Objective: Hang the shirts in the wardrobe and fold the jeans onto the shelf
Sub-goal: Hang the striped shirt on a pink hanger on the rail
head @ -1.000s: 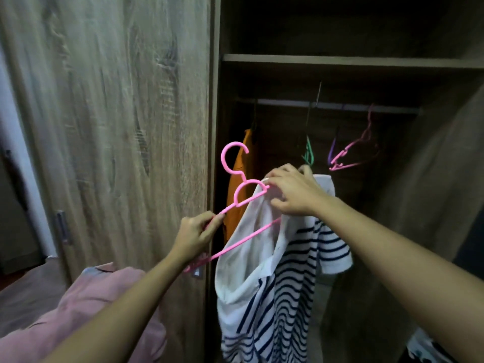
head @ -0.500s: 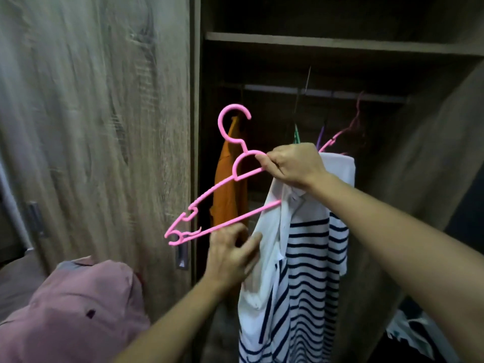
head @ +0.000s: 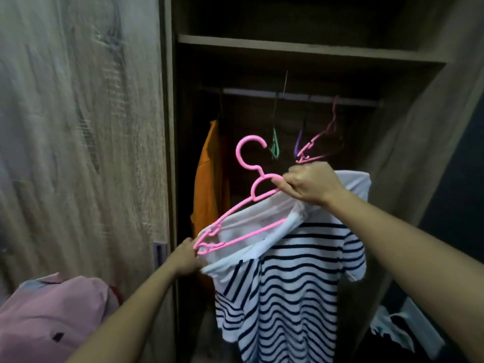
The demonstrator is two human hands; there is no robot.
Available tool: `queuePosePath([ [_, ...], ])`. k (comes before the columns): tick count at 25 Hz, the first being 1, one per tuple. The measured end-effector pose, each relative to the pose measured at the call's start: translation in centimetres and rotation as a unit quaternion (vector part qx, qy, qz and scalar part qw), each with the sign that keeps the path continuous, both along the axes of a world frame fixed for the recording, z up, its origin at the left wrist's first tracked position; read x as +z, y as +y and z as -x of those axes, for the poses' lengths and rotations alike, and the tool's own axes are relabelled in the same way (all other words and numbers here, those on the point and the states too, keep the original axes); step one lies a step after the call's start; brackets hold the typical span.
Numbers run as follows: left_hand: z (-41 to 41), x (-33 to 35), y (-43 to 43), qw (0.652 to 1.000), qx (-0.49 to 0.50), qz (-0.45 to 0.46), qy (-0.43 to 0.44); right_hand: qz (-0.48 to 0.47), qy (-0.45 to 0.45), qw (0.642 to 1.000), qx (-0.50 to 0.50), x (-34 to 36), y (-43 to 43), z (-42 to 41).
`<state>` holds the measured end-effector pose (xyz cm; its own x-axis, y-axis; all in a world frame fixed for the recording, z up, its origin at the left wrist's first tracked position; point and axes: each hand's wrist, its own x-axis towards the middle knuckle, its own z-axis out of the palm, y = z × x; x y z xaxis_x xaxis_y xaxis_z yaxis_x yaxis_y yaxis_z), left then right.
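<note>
**Two hands are holding a striped shirt and a pink hanger before the open wardrobe**

The right hand is gripping the pink hanger just under its hook. Its fingers are curling round the plastic together with a fold of the shirt's white upper part. The hanger is tilting: the hook is pointing up and the notched end is sinking down toward the left hand.

The left hand is reaching up from below and is closing its fingers on the white edge of the shirt, right beside that notched end. The fingertips are partly hiding behind the cloth, so I cannot tell if they are also touching the plastic. The lower half of the hanger is lying against the white cloth; whether it is sitting inside the shirt or in front of it, I cannot tell.

The striped shirt is hanging down in the air from both hands, in front of the wardrobe opening and below the rail, not on it.

On the rail an orange garment is hanging at the left. Further right a green hanger, a purple hanger and a second pink one are hanging empty. A shelf is crossing above the rail. The wooden door is standing at the left, and a pink garment is lying low in the left corner.
</note>
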<state>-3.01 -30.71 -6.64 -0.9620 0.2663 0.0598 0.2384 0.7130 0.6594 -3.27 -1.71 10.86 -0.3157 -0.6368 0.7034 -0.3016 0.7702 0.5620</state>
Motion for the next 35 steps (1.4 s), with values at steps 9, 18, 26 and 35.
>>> queuePosePath([
  [9,-0.1,7.7,3.2,0.968,0.156,0.14,0.138,0.035,-0.053,0.995,-0.074,-2.7,-2.1,0.1],
  [18,-0.3,10.4,0.7,0.932,0.074,0.05,0.352,0.281,-0.144,0.948,-0.049,-0.5,-0.4,-1.3],
  [26,-0.3,13.1,-0.9,0.93,0.003,-0.034,0.366,0.188,-0.133,0.972,-0.044,-0.1,0.5,-2.1],
  [35,-0.8,13.8,-2.6,0.951,-0.048,-0.049,0.3,0.396,-0.179,0.899,-0.064,-0.2,2.2,-1.9],
])
